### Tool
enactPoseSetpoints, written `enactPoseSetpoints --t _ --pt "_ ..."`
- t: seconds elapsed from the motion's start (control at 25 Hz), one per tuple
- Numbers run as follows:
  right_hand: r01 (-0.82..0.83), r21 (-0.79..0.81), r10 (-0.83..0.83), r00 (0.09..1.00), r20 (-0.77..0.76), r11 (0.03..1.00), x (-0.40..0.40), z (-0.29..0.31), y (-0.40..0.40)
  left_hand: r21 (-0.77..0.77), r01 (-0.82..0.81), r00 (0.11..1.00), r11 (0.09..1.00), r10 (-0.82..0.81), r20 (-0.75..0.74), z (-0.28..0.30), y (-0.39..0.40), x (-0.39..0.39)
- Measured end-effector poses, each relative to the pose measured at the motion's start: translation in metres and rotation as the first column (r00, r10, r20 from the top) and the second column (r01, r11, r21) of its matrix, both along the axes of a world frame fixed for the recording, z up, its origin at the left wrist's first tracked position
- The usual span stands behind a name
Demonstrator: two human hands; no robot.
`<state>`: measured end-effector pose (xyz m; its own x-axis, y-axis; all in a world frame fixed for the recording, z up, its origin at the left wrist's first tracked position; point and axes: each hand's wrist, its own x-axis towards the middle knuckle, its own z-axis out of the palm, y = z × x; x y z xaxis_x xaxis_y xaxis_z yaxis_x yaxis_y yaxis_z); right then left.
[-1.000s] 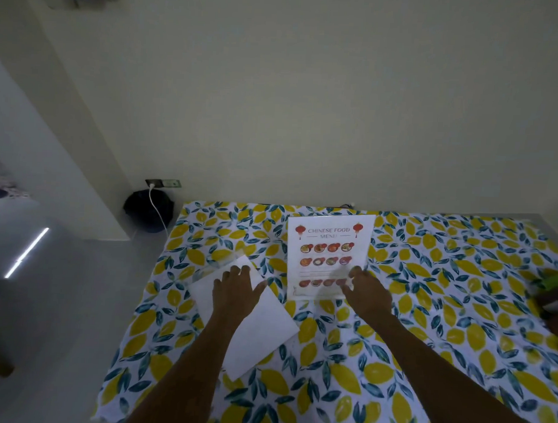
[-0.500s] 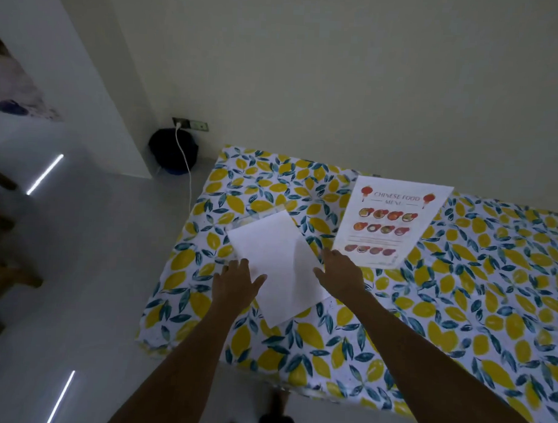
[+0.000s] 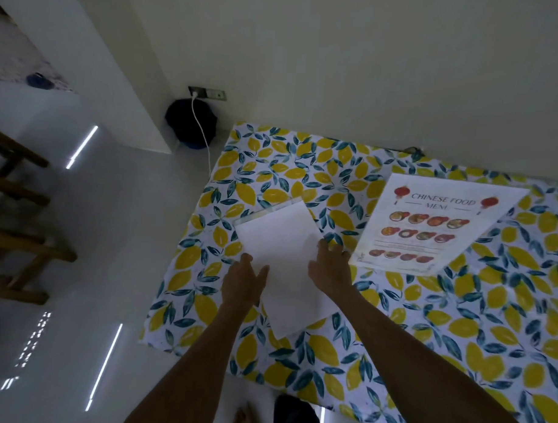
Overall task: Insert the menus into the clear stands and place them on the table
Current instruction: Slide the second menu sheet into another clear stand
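A blank white sheet (image 3: 282,252) lies tilted on the lemon-print tablecloth (image 3: 378,309), near the table's left end. A clear stand edge (image 3: 265,211) shows along the sheet's far side. My left hand (image 3: 242,281) rests flat on the sheet's left edge, fingers apart. My right hand (image 3: 331,268) lies on the sheet's right edge, fingers spread. To the right, a printed "Chinese Food Menu" (image 3: 435,223) lies face up, apart from both hands. Whether it sits inside a stand I cannot tell.
The table stands against a pale wall (image 3: 339,71). Left of it is a glossy white floor with a dark round object (image 3: 190,122) and a white cable (image 3: 204,139) plugged into a wall socket. Wooden chair legs (image 3: 18,221) stand at the far left. My foot (image 3: 243,417) shows below.
My right hand left the printed menu and moved left onto the white sheet. My left hand slid toward the sheet's near-left edge. The view swung left and down.
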<state>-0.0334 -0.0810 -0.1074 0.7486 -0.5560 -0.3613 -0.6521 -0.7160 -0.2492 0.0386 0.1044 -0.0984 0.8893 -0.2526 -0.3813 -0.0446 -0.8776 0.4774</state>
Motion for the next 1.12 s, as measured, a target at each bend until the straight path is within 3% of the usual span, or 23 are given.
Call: enactPoseSetpoints --t 0.24,0.4,0.56,0.76,0.96,1.12 --pt "0.15 0.195 -0.169 0.982 0.085 0.969 -0.021 0.018 0.002 -0.099 -0.055 0.998 0.994 0.057 0.01 0.008 0.008 0.009" --pt "0.206 0.321 -0.254 0.961 0.114 0.924 -0.044 0.024 0.004 -0.122 0.116 0.991 0.986 -0.107 0.077 0.016 0.031 0.012" --pt "0.22 0.367 -0.299 0.938 0.175 0.904 -0.082 0.036 0.018 -0.32 0.136 0.99 0.938 -0.139 0.013 0.028 0.072 0.01" --pt "0.277 0.6 -0.522 0.806 0.28 0.75 -0.136 0.06 0.045 -0.415 0.332 0.916 0.847 -0.395 -0.074 0.055 0.105 -0.013" --pt "0.199 0.491 -0.405 0.841 0.358 0.848 -0.156 0.069 0.053 -0.375 0.454 0.881 0.808 -0.47 0.053 0.065 0.118 -0.027" --pt "0.038 0.311 -0.19 0.858 0.477 0.95 -0.149 0.081 0.046 -0.324 0.509 0.86 0.797 -0.484 0.161 0.072 0.107 -0.007"
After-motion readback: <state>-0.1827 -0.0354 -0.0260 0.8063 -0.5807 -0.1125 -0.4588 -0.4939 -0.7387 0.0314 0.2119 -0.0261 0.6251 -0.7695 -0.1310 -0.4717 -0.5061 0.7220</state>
